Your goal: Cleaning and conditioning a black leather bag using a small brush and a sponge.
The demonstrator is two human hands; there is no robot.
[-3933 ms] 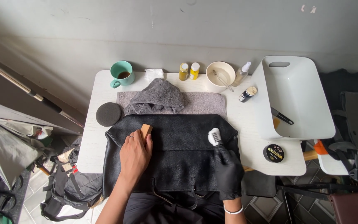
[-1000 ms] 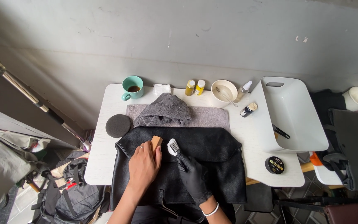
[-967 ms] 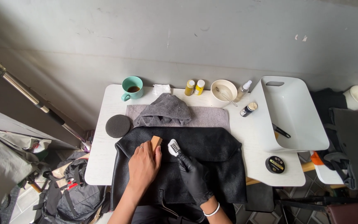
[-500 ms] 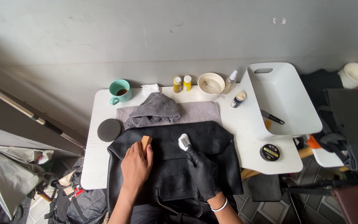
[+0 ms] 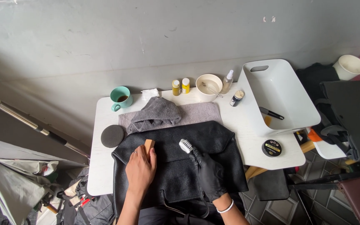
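Note:
A black leather bag (image 5: 213,141) lies flat on the white table (image 5: 251,129). My left hand (image 5: 140,168), bare, presses flat on the bag's left side, with a small tan wooden block (image 5: 148,145) under its fingertips. My right hand (image 5: 207,171) wears a black glove and grips a small brush (image 5: 185,146) whose white bristle head rests on the bag's flap near the middle.
Behind the bag lie a grey towel (image 5: 198,112) and a crumpled grey cloth (image 5: 155,114). A round black sponge (image 5: 112,136), teal mug (image 5: 120,96), two yellow bottles (image 5: 180,86), bowl (image 5: 208,85), spray bottle (image 5: 228,80) and polish tin (image 5: 271,147) surround it. A white tub (image 5: 280,96) stands right.
My right hand has moved the brush from the bag's right side to its middle, brushing back and forth. My left hand has stayed pressed on the bag.

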